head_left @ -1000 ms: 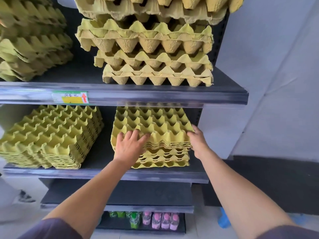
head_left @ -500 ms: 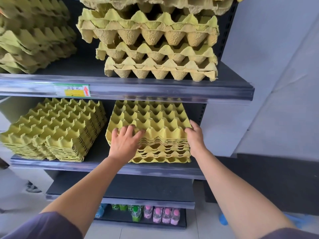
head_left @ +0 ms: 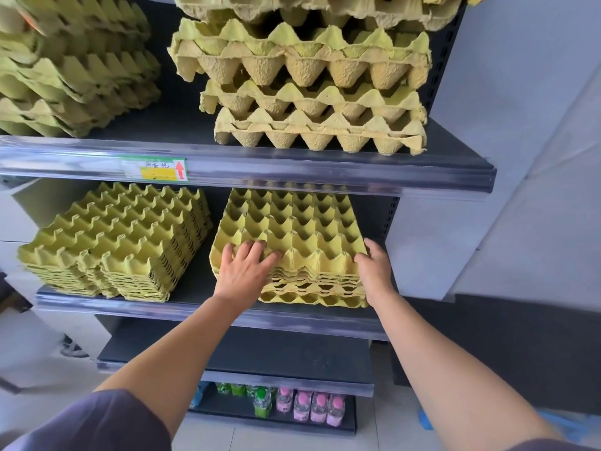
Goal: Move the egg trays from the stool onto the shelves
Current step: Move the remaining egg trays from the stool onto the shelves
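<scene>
I see both hands on the stack of yellow-green moulded pulp egg trays, which sits on the middle dark grey shelf of the rack. The left hand lies flat on the near left corner of the top tray. Its fingers are spread and almost straight, so it presses and does not grip. The right hand is against the near right corner of the same stack, with the fingers lying fairly straight along the right edge and the thumb at the front. It touches the trays without closing around them. The stack is between the two hands, and its lower trays come a little forward of the upper ones.

To the left of the left hand, a little apart on the same shelf, stands a second stack of yellow-green egg trays, turned at an angle. Above both hands is the upper dark shelf, with a green and yellow price label on its front rail. On it, above the hands, is a loose pile of rougher yellow egg trays, and further left another pile. Far below the hands, the bottom shelf carries small bottles with pink caps and green ones. A purple sleeve covers the left upper arm.
</scene>
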A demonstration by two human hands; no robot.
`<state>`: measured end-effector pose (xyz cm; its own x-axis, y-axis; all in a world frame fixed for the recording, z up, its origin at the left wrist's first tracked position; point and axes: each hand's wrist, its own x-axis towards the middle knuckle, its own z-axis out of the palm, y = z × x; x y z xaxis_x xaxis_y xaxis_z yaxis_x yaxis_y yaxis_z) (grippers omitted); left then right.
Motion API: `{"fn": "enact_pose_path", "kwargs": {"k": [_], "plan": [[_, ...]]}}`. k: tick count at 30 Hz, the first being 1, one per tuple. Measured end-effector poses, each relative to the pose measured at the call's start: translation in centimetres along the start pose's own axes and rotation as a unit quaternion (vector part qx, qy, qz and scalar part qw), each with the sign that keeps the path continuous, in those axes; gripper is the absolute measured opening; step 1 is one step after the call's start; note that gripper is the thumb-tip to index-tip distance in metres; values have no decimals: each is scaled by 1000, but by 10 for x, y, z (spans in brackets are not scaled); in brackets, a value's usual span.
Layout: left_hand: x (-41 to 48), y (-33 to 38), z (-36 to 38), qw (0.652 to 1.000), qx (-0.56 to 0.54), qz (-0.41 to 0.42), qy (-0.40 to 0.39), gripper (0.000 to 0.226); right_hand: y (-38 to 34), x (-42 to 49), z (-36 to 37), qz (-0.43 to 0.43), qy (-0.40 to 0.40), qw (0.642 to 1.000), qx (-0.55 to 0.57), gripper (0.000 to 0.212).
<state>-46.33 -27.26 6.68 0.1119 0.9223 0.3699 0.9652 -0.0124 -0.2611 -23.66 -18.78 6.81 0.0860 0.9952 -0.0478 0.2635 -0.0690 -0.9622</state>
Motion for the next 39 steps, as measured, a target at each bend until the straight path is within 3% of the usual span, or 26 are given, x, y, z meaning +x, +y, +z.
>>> {"fn": "enact_pose_path", "kwargs": {"k": [4,8,11,17,21,24,30,35,39], "plan": [[1,-1,4,998,-3,-16,-54,59,-1,-5,-1,25,-33,999,-35,40],[1,-1,2,999,-5,-12,-52,59,4,-9,-19,88,-68,991,73,35],[3,-1,0,999,-4,-16,-44,57,9,-9,-30,131,-55,978,151,43],[3,0,-8,999,-21,-31,-40,55,4,-14,-31,128,-68,984,105,48],[5,-12,-19,998,-32,-38,-28,56,-4,-11,-31,104,-51,984,137,45],[9,-20,-29,999,-31,-17,1,61,-17,-6,-30,102,-57,974,192,36],[24,-24,-35,997,-34,52,38,71,-26,-2,-39,141,-115,958,223,54],[35,-22,-30,998,-42,45,19,59,-20,-7,-51,190,-95,949,234,20],[46,-20,-35,997,-80,14,7,63,-23,-14,-33,191,-51,943,267,21]]}}
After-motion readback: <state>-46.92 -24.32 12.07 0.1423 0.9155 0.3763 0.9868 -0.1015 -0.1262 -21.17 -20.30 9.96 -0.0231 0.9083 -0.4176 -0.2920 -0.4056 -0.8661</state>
